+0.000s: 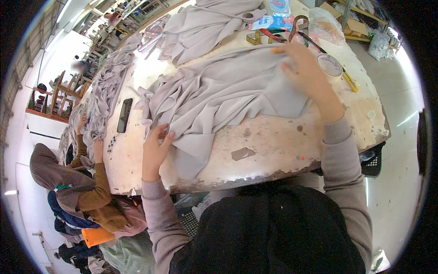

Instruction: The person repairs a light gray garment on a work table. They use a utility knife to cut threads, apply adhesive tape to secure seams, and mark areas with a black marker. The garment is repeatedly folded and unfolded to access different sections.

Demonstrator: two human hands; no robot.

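Observation:
A rumpled piece of light grey fabric [219, 86] lies across the table in front of me, in loose folds with one corner hanging toward the near edge. At its left end my left hand [156, 148] has thumb and fingers closed on the cloth's edge. Over its right end is my right hand [303, 68], slightly blurred, with thumb and fingers apart and nothing seen between them. Beside that hand lie a roll of tape [329, 65] and a yellow-handled cutter [350, 81].
More grey fabric [205, 27] is heaped farther back, and another long pile [107, 86] runs along the left. A phone [124, 115], a tape measure [299, 27], and a plastic bag [326, 25] are on the table [273, 146]. A co-worker [91, 192] handles cloth at the left.

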